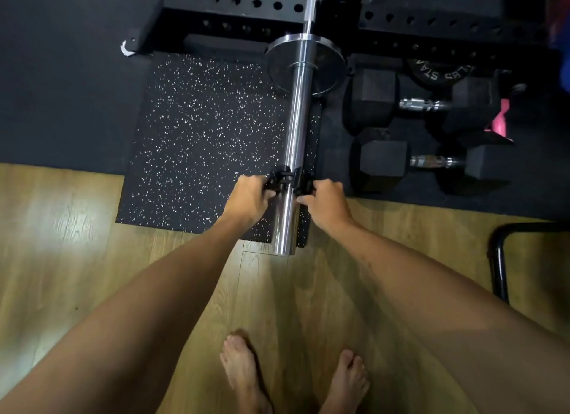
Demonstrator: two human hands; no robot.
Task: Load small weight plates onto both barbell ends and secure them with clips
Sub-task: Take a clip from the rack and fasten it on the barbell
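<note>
Running away from the camera above a speckled mat [197, 136], the chrome barbell sleeve [297, 130] carries a small silver plate [327, 65] at its far collar. Nearer its open end, the left hand [251, 197] and right hand [327, 202] each grip one side of a black clip [288, 180] around the sleeve.

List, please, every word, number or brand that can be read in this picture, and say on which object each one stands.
"STA": raised letters, seen upside down, on the black weight plate behind the dumbbells; the word runs on out of sight.
"LBS": probably, on the same plate's rim; too blurred to be sure.
Barbell sleeve, silver plate, black clip, rack: no readable text.
</note>
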